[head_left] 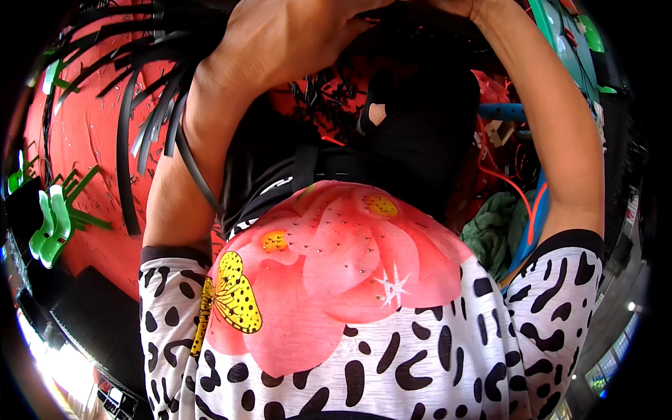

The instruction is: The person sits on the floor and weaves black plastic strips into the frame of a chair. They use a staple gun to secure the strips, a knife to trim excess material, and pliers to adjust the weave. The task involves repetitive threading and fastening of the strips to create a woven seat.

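My left hand (311,28) is raised at the upper edge of the head view, its fingers mostly cut off there. My right hand (456,6) barely shows to the right of it, close by. What either of them holds, if anything, is out of sight. A bunch of flat black strips (129,101) fans out on the left, beside my left forearm. One long strip hangs down along that arm to the sleeve. Below the hands are dark trousers on my lap (420,133).
Red, scuffed floor (84,210) spreads on the left, with green plastic chairs (52,224) at its edge. Black scraps (322,98) litter the floor ahead. On the right lie a dark green cloth (490,231), a red cable (507,178) and a blue bar (502,112).
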Demonstrator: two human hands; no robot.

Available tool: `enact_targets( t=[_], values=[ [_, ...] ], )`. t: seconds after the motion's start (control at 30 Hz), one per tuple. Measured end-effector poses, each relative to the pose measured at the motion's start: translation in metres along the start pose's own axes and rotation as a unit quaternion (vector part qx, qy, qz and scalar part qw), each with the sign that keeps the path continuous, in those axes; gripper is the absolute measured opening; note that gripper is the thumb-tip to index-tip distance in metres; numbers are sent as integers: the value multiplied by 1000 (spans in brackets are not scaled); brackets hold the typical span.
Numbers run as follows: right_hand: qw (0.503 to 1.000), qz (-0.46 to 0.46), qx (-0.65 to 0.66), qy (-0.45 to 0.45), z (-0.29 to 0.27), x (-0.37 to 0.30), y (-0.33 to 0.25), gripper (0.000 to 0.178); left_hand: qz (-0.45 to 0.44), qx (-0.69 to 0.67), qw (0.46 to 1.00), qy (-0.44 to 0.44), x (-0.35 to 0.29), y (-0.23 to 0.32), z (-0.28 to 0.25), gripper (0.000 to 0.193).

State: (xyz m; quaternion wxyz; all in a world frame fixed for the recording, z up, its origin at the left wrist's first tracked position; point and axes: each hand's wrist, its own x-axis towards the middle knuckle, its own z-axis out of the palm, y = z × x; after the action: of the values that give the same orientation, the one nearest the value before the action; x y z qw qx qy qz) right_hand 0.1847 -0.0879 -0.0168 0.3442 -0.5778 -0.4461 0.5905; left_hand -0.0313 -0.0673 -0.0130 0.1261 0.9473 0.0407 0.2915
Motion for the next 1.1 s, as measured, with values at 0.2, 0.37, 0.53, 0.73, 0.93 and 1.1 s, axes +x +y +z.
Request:
enact_targets(
  t=[0.2, 0.37, 0.53, 0.73, 0.93, 1.1],
  values=[
    [998, -37, -49, -22, -17, 23, -1, 19, -37, 6, 999, -14, 4, -12, -5, 30],
    [1000, -28, 1, 12, -23, 23, -7, 18, -29, -27, 999, -14, 11, -21, -4, 28],
    [995, -32, -94, 32, -30, 33, -8, 18, -11, 0, 1000, 24, 14, -31, 7, 27],
    [943, -140, -272, 131, -3, -4, 20, 15, -9, 53, 998, 14, -19, 0, 17, 34],
    [794, -375, -411, 247, 59, -74, 29, 21, 6, 62, 998, -13, -54, 51, 6, 39],
    [827, -364, -353, 242, 89, -100, 30, 30, -22, 35, 999, -13, -79, 73, -1, 45]
  ],
)
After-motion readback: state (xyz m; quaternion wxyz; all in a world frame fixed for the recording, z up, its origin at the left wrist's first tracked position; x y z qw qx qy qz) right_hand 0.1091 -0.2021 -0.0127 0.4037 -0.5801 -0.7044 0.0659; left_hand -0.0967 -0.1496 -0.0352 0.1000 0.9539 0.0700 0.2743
